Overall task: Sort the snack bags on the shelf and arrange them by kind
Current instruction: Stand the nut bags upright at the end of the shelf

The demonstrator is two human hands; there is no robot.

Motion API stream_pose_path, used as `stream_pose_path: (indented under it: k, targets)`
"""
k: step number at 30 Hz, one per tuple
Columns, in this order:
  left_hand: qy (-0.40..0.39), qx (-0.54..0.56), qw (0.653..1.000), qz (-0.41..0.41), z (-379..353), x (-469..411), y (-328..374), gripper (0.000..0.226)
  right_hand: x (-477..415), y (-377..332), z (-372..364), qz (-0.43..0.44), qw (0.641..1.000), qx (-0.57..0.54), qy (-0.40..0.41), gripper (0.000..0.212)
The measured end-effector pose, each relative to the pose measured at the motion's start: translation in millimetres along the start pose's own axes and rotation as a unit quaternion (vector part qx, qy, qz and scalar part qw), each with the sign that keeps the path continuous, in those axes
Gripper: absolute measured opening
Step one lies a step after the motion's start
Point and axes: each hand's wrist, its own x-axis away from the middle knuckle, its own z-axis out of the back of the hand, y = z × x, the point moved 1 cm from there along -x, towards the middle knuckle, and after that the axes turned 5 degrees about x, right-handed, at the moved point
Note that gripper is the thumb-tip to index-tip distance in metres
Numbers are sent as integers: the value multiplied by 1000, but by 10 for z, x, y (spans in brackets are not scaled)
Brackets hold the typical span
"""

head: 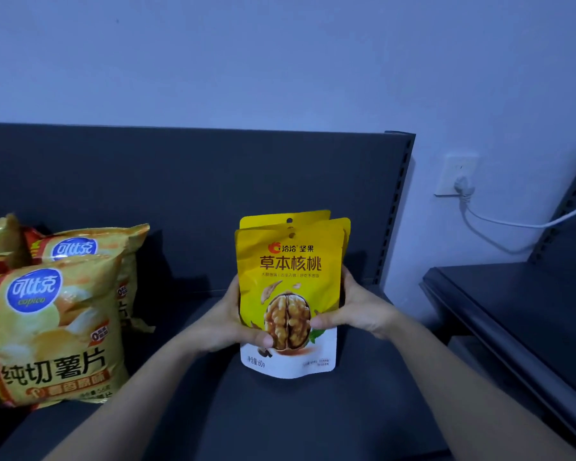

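Note:
A small stack of yellow walnut bags (290, 277) stands upright on the dark shelf (280, 410), right of its middle. My left hand (233, 324) grips the stack's left edge, thumb on the front bag. My right hand (350, 311) grips the right edge, its thumb also on the front. Two more walnut bags peek out behind the front one. At the left edge stand golden potato chip bags (54, 334), with another chip bag (87, 247) behind and a third partly cut off.
The shelf's dark back panel (213, 194) ends at a slotted upright (396, 207) on the right. A second dark shelf (519, 321) stands further right. On the wall, a white socket (456, 176) holds a plug with a cable running right.

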Motion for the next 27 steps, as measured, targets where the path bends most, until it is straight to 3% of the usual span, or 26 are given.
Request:
stream_pose_path:
  k: [8, 13, 18, 22, 27]
  targets:
    - [55, -24, 996, -69, 9, -198, 86, 112, -124, -18, -10, 9, 997, -4, 82, 119]
    - [20, -36, 998, -51, 26, -136, -105, 119, -152, 3, -61, -2, 998, 1, 67, 139]
    - [52, -53, 997, -33, 43, -175, -207, 140, -158, 6, -124, 25, 998, -10, 55, 144]
    - [59, -46, 997, -12, 17, -118, -322, 147, -118, 90, -221, -17, 998, 1, 59, 157]
    - [83, -80, 993, -21, 10, -146, -373, 151, -55, 93, -270, 14, 998, 7, 55, 129]
